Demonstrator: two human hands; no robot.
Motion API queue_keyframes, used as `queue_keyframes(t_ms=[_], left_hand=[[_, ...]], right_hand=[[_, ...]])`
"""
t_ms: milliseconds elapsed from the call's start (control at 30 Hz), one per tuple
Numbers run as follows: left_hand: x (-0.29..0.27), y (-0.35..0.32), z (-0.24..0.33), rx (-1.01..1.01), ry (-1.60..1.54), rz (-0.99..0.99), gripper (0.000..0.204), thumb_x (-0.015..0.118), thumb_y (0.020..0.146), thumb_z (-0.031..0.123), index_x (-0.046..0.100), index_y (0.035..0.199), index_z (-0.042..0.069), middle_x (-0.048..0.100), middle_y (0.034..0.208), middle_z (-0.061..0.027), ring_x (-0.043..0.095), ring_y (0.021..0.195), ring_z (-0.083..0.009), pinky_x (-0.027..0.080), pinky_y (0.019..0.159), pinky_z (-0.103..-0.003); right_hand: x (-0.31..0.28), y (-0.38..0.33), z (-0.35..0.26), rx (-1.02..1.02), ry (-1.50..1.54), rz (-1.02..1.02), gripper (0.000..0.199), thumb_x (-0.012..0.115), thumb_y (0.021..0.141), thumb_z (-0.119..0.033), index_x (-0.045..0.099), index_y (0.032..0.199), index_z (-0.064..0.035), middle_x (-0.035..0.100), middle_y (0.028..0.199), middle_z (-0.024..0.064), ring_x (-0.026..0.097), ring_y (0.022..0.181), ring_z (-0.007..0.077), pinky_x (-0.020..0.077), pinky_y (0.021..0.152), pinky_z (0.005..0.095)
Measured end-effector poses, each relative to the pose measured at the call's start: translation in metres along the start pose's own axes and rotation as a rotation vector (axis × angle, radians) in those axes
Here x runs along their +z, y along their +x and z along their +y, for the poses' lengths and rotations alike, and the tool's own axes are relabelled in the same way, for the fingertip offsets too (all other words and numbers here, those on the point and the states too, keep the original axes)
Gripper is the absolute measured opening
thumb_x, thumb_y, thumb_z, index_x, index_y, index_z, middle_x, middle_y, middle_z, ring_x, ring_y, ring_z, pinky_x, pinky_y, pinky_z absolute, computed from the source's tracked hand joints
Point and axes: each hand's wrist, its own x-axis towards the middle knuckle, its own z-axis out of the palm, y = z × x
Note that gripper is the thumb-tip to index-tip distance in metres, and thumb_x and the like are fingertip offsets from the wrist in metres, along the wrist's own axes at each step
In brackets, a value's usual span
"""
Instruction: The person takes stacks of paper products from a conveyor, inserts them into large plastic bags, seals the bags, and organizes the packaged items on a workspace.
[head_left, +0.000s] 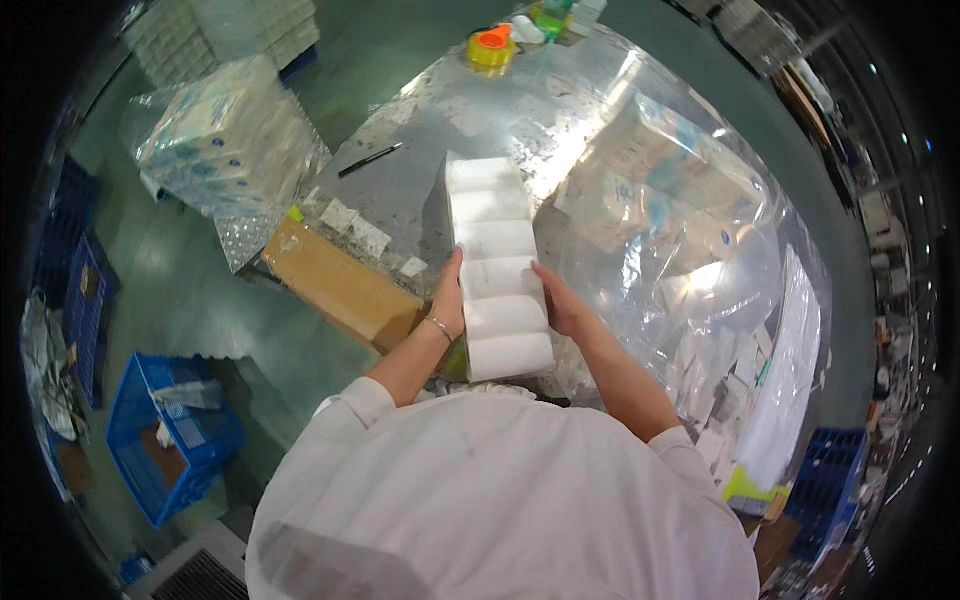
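A row of several white paper rolls (pixel 495 262) lies on the shiny metal table (pixel 440 140), running away from me. My left hand (pixel 449 300) presses flat against the left side of the row, a thin bracelet on its wrist. My right hand (pixel 560 302) presses against the right side, so both hands squeeze the stack between them. A large clear plastic bag (pixel 700 250) with packed paper goods inside lies just to the right of the rolls.
A black pen (pixel 370 159) and a yellow tape dispenser (pixel 491 48) lie on the table's far part. A brown cardboard box (pixel 335 280) sits at the table's left edge. A wrapped bale of tissue packs (pixel 230 135) stands on the floor left, blue crates (pixel 170 440) lower left.
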Motion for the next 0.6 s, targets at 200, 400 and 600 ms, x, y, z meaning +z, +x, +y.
queue_keyframes(t_ms=[200,400,600], left_hand=[[0.017,-0.017,0.012,-0.123,-0.033,-0.186,0.057,0.039,0.088,0.046,0.041,0.125,0.002,0.05,0.12,-0.0133,0.05,0.109,-0.0272,0.039,0.094,-0.04],[0.053,-0.009,0.05,0.0,0.143,-0.149,0.048,0.05,0.085,0.034,0.046,0.118,-0.001,0.055,0.111,-0.0136,0.055,0.1,-0.0251,0.044,0.088,-0.037],[0.13,-0.012,0.098,0.072,0.459,-0.239,0.046,0.054,0.08,0.038,0.052,0.11,0.003,0.059,0.1,-0.0098,0.058,0.09,-0.0202,0.048,0.079,-0.034]], right_hand=[[0.014,-0.025,0.002,-0.252,-0.209,0.091,0.053,0.069,0.07,-0.025,0.051,0.111,0.0025,0.06,0.095,0.0105,0.058,0.084,0.0179,0.046,0.075,0.0292],[0.025,-0.054,-0.032,-0.488,-0.228,0.071,0.05,0.068,0.067,-0.025,0.052,0.107,0.0004,0.058,0.088,0.007,0.054,0.073,0.0136,0.0428,0.063,0.024],[0.053,-0.105,-0.094,-0.477,-0.091,0.098,0.052,0.061,0.071,-0.04,0.053,0.107,-0.0024,0.056,0.094,0.0092,0.053,0.083,0.0175,0.0424,0.072,0.0283]])
